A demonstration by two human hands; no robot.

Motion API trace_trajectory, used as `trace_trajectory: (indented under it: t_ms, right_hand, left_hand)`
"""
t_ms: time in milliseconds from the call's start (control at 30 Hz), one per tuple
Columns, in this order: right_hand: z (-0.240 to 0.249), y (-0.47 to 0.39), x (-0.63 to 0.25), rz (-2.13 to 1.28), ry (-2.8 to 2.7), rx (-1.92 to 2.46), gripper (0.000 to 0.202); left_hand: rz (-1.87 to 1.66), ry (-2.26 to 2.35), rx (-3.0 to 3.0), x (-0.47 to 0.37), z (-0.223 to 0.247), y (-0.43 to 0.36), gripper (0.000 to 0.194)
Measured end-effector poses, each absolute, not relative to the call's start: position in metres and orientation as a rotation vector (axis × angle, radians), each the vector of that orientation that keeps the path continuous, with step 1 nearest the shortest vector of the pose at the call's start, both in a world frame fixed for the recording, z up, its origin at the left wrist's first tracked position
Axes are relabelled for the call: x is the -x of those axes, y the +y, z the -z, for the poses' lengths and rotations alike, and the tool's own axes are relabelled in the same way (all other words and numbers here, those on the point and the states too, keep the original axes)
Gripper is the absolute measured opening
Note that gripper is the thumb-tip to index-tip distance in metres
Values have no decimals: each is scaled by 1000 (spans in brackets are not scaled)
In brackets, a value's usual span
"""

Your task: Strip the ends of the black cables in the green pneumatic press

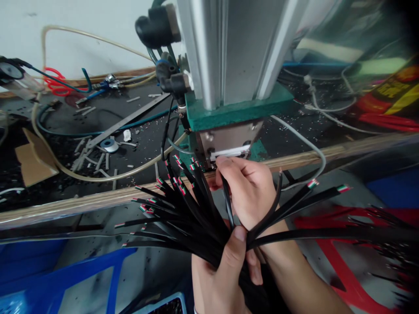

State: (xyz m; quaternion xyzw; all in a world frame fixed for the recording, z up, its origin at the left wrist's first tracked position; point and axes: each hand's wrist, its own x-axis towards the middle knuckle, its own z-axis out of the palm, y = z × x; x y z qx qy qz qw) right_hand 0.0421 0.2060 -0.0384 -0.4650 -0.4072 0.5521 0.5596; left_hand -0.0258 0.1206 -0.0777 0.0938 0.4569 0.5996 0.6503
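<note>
My left hand (225, 270) is wrapped round a thick bundle of black cables (203, 222) at the lower middle. Red, green and white wire ends show at the tips of the cables, which fan out mostly to the left, with a few to the right. Above it, my right hand (250, 187) pinches one black cable (226, 200) near its end, close against the metal die block (229, 139) under the green plate (238, 107) of a pneumatic press. The tip of that cable is hidden behind my fingers.
The press column (235, 48) stands on the dark bench (140, 117), with a wooden front edge (98, 196). Hoses, a metal ruler (131, 120), a tape roll (109, 145) and cardboard (36, 157) lie left. Blue (88, 274) and red (343, 270) frames stand below; more cables hang right.
</note>
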Motion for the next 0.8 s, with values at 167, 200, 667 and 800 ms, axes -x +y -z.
trace_trajectory:
  t_ms: [167,200,667,800]
  right_hand:
    - [44,208,-41,-1264,-997,1069,46]
    - [46,209,-41,-1256,-999,1081,46]
    - [48,210,-39,-1149,-989,1103,45]
    - [48,210,-38,-1165,-974,1107,43]
  left_hand:
    - [-1352,1004,-172,25,80,119,46]
    - [-1354,1005,-174,25,82,119,46]
    - [-1372,996,-249,27,84,115,37]
    - [-1378,974,-234,27,78,117,32]
